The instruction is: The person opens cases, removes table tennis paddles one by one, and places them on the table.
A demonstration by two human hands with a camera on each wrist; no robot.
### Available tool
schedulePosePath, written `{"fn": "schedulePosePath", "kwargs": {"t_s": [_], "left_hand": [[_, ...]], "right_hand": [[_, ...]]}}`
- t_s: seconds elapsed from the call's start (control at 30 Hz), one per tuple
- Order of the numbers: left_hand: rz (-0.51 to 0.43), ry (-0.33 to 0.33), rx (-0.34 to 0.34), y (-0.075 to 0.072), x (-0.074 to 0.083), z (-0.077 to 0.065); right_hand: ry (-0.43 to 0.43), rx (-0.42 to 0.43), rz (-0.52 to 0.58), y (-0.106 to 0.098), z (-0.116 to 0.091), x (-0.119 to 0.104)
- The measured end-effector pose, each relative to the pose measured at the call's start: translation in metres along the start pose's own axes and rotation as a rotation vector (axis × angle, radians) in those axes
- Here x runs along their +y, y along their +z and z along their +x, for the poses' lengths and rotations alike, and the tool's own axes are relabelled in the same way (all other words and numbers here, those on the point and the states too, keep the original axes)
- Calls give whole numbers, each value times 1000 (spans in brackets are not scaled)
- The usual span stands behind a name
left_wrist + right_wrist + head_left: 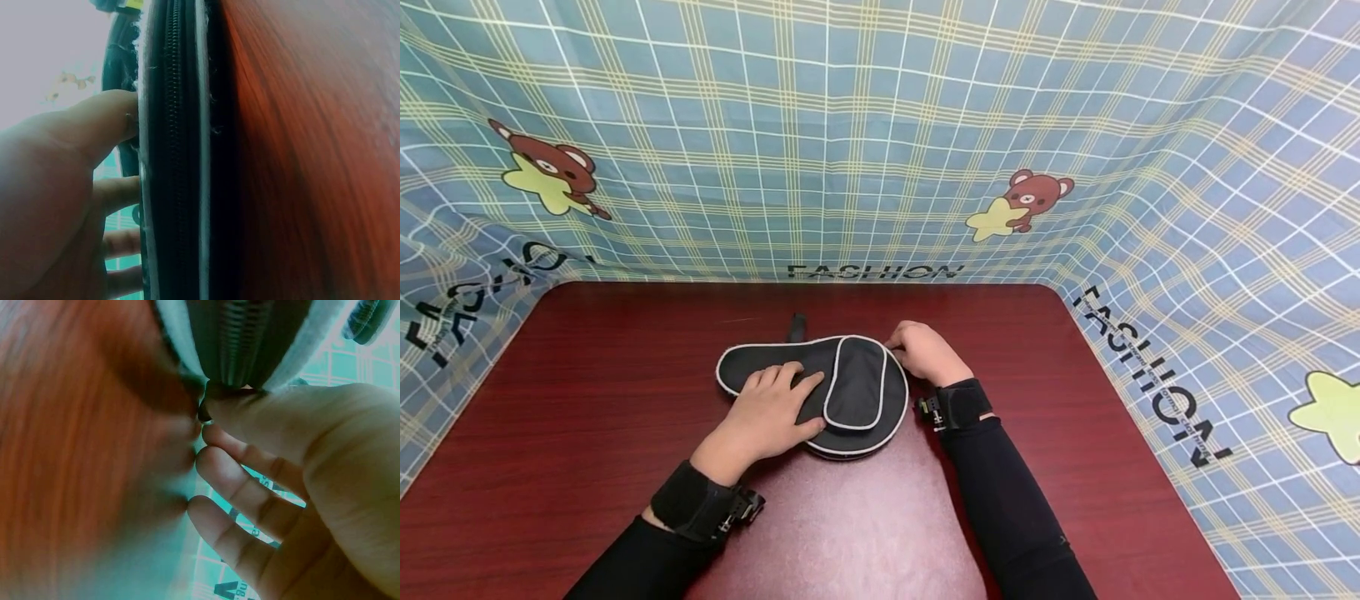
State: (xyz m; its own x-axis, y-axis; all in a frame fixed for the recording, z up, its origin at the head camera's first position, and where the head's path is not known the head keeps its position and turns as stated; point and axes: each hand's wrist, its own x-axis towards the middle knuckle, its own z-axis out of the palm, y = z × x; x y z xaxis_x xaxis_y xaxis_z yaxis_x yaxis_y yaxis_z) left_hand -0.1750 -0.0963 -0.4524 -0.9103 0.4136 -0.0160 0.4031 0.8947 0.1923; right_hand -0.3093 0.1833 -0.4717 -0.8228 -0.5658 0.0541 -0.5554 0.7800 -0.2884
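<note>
A black table tennis paddle case (857, 383) with white piping lies flat on the table, its narrow handle end to the left. A smaller piped pocket sits on its round part. My left hand (771, 414) rests on top of the case, fingers spread beside the pocket. A closed zipper (175, 81) runs along the case's side in the left wrist view. At the upper right edge of the case, my right hand (927, 350) pinches the zipper pull (204, 412) between thumb and index finger; the pull is mostly hidden. The other fingers of that hand are loosely bent.
The dark red tabletop (625, 375) carries the case. A black strap (797, 327) sticks out behind it. Blue plaid cloth (865, 150) printed with bears and stars hangs at the back and both sides. Both wrists wear black straps with small cameras.
</note>
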Motion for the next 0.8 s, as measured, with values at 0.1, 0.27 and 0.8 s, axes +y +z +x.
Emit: {"fn": "schedulePosePath", "kwargs": {"t_s": [0.1, 0.27, 0.8], "left_hand": [[-35, -4, 4, 1, -4, 1], [-92, -28, 3, 3, -11, 3], [-43, -55, -25, 3, -12, 3]], "right_hand": [[13, 1, 8, -1, 1, -1], [30, -6, 9, -3, 0, -3], [65, -26, -5, -1, 0, -3]]}}
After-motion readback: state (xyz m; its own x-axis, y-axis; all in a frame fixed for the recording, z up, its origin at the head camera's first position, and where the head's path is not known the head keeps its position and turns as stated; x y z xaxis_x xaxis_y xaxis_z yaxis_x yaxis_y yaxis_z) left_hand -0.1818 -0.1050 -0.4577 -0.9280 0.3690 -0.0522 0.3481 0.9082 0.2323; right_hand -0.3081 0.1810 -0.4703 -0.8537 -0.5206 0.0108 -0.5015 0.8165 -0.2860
